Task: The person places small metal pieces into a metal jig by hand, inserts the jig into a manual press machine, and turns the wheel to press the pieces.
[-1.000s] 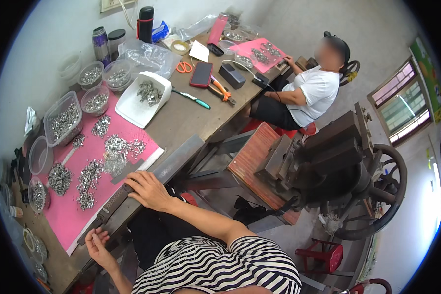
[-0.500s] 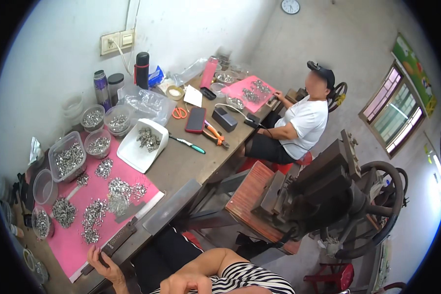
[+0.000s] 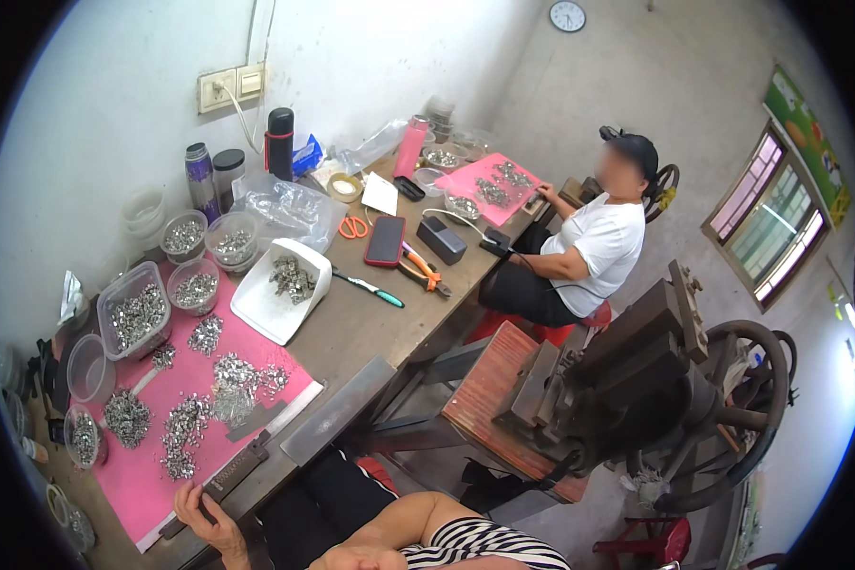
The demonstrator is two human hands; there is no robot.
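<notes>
My left hand is at the lower left, by the near end of a dark metal bar with a row of notches. Its fingers are apart and slightly curved at the bar's end; whether they touch it is unclear. My right hand shows only in part at the lower edge, its fingers mostly out of sight. Beyond the bar, a pink sheet carries several heaps of small silvery metal parts. A flat grey metal plate lies between the heaps and the bar.
Plastic tubs of metal parts and a white scoop stand farther back. A phone, pliers and orange scissors lie mid-table. Another person sits at the far end. A heavy press with a handwheel stands right.
My right hand has dropped lower, mostly out of the picture. My left hand stays beside the notched bar. The whole view has shifted slightly.
</notes>
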